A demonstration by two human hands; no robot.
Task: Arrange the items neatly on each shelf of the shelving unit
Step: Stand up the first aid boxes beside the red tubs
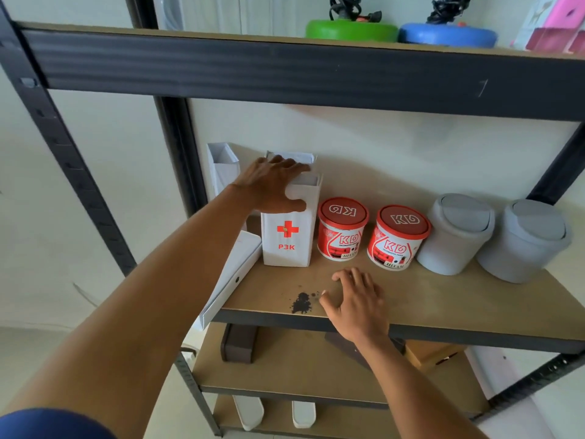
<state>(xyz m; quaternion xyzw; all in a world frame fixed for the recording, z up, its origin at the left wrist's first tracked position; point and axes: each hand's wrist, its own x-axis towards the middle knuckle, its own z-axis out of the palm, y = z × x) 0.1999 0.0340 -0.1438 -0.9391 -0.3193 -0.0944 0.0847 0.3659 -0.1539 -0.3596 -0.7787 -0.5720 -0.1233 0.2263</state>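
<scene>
white box [288, 239], red cross | red-white paint tins [342, 231] | grey bins [456, 234] | black frame [285, 74]

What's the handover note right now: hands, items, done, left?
Left hand grips the top of the P3K box, upright on the middle shelf.
Right hand rests flat on the shelf, holding nothing.
Done, it seems: first KD can, second KD can, first grey bin and second grey bin stand in a row beside the box.
Left: the white flat box leans at the shelf's left edge; straighten it.
</scene>
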